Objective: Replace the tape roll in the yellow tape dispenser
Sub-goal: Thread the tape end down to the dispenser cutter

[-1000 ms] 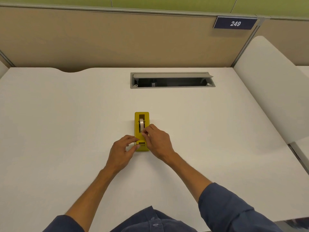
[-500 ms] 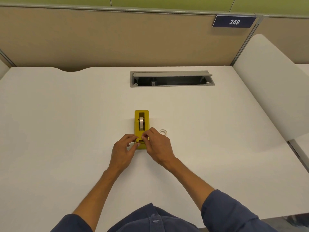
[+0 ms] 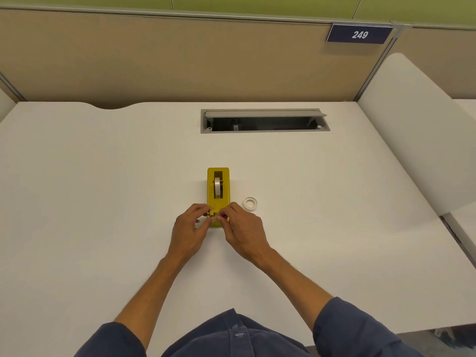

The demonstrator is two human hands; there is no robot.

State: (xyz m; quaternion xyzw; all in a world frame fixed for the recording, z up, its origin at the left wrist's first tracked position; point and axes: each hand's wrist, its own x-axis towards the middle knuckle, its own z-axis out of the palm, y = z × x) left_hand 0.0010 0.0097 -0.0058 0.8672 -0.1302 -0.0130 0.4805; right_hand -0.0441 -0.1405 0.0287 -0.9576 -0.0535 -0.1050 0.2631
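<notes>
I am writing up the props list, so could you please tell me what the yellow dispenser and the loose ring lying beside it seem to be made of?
The yellow dispenser looks like moulded plastic with a smooth, matte finish: uniform colour, rounded corners, no shine. The loose ring looks like a pale plastic or card tape core, perhaps with a little tape left; it is too small to tell which.

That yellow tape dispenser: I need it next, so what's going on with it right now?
A person is working at the near end of the yellow tape dispenser on the desk. A tape roll sits in its slot. The left hand and right hand meet at the cutter end, seemingly pinching the tape's loose end. A small roll lies flat beside it.
</notes>
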